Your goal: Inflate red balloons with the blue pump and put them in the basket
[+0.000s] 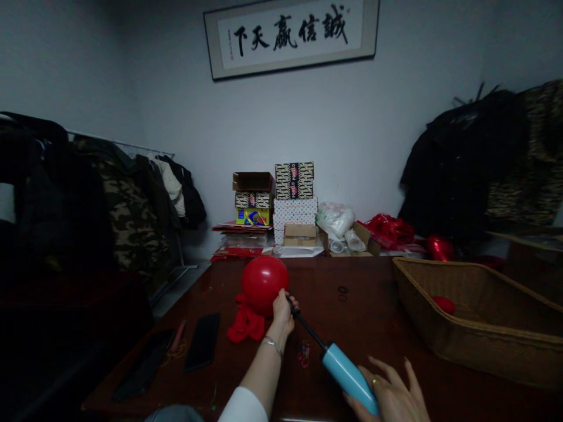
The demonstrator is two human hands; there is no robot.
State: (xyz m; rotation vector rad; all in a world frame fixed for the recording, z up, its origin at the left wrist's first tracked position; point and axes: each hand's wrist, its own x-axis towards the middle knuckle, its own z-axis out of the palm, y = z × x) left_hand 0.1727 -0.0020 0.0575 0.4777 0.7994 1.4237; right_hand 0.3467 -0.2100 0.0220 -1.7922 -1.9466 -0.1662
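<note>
left hand (281, 310) pinches balloon (265, 283) neck on pump (347, 375) nozzle | right hand (393, 398) grips pump barrel | pump axis slants from near-right up-left to balloon | tabletop (360, 316)

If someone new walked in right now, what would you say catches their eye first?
Likely the red balloon at the table's middle, its neck pinched by the left hand on the nozzle of a blue hand pump, which the right hand grips. Next, the framed calligraphy high on the wall and the wicker basket at right.
</note>
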